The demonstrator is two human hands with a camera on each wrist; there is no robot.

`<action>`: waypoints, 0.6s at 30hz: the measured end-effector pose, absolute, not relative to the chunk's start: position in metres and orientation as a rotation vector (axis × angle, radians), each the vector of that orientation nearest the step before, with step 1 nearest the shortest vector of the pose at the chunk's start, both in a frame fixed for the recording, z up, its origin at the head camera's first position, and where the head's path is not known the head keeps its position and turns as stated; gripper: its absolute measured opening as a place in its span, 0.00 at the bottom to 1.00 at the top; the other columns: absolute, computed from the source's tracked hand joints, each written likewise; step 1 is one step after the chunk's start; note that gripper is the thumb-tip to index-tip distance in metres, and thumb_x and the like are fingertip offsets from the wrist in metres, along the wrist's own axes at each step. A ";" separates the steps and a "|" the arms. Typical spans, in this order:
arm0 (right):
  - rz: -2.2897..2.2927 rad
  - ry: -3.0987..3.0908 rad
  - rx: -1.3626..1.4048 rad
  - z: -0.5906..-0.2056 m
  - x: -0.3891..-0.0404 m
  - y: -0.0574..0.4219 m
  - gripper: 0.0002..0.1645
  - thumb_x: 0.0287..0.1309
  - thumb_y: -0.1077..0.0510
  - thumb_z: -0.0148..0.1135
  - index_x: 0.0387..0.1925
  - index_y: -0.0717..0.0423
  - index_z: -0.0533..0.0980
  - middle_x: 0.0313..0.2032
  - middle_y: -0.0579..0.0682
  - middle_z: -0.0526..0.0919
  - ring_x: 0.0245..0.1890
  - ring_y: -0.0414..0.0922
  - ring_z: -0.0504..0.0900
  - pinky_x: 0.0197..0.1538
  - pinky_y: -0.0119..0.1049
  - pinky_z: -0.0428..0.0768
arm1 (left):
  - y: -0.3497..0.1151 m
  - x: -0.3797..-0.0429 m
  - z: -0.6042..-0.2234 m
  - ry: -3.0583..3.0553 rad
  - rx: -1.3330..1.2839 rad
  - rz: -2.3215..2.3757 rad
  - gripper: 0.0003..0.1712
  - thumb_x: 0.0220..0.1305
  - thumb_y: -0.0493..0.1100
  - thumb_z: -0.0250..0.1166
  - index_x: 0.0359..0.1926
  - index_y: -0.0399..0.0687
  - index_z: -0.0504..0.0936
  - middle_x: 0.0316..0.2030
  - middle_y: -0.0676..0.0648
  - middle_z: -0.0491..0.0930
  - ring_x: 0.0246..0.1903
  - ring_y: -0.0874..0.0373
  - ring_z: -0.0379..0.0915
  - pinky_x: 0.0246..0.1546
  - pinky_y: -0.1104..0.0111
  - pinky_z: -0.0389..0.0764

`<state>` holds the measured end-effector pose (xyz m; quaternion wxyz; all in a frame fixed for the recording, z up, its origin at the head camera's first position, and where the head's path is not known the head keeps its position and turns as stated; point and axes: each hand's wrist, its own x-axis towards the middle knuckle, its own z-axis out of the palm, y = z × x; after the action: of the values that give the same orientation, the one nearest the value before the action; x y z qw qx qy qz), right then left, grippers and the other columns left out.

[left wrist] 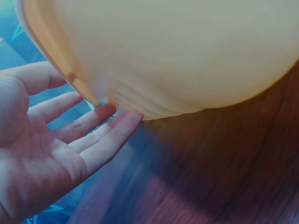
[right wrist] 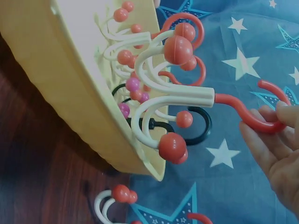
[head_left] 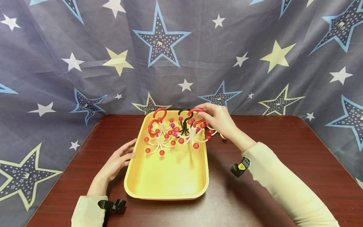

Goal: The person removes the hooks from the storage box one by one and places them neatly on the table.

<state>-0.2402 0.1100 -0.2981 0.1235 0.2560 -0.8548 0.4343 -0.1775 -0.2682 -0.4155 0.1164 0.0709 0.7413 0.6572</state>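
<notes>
Red hook (right wrist: 236,105): we are seeing the right hand (head_left: 219,118) pinching it between thumb and fingers.
White-legged piece (right wrist: 191,95): we are finding it hanging from that hook over the far right part of the yellow tray (head_left: 167,176), red balls tipping its legs; whether it is touching the pieces below, we cannot tell.
Left hand (head_left: 117,162): we are seeing its fingers spreading, fingertips resting against the tray's outer left wall.
Inside the tray: we are counting two red-hooked pieces (head_left: 159,141) standing at the far left, and a black-hooked piece (head_left: 185,126) with magenta balls beside them.
Outside the tray: we are noticing another red-balled piece (right wrist: 119,193) lying near its right side.
Bench (head_left: 283,157): we are looking at dark reddish wood bearing the tray.
Backdrop (head_left: 198,41): we are facing grey-blue cloth patterned with stars.
</notes>
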 end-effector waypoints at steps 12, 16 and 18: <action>1.217 -2.460 0.706 -0.293 -0.238 0.144 0.12 0.55 0.56 0.61 0.42 0.51 0.79 0.30 0.47 0.85 0.29 0.38 0.83 0.30 0.29 0.79 | -0.268 -0.178 -0.418 2.166 0.205 1.932 0.36 0.64 0.40 0.55 0.70 0.46 0.50 0.62 0.31 0.58 0.45 0.62 0.75 0.41 0.65 0.79; 1.202 -2.466 0.678 -0.294 -0.239 0.158 0.12 0.56 0.55 0.60 0.42 0.51 0.80 0.31 0.49 0.85 0.30 0.39 0.83 0.31 0.28 0.79 | -0.269 -0.178 -0.418 2.170 0.205 1.932 0.36 0.64 0.41 0.55 0.70 0.46 0.50 0.62 0.30 0.58 0.45 0.62 0.76 0.41 0.65 0.79; 1.195 -2.462 0.672 -0.295 -0.239 0.166 0.11 0.56 0.56 0.60 0.42 0.53 0.80 0.30 0.50 0.85 0.30 0.40 0.84 0.32 0.29 0.79 | -0.269 -0.178 -0.417 2.172 0.205 1.933 0.36 0.64 0.41 0.55 0.70 0.46 0.50 0.62 0.30 0.58 0.45 0.63 0.76 0.41 0.65 0.79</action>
<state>-0.2388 0.1655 -0.2952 0.1612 0.2352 -0.8622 0.4187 -0.1779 -0.2687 -0.4172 0.1132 0.0698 0.7403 0.6590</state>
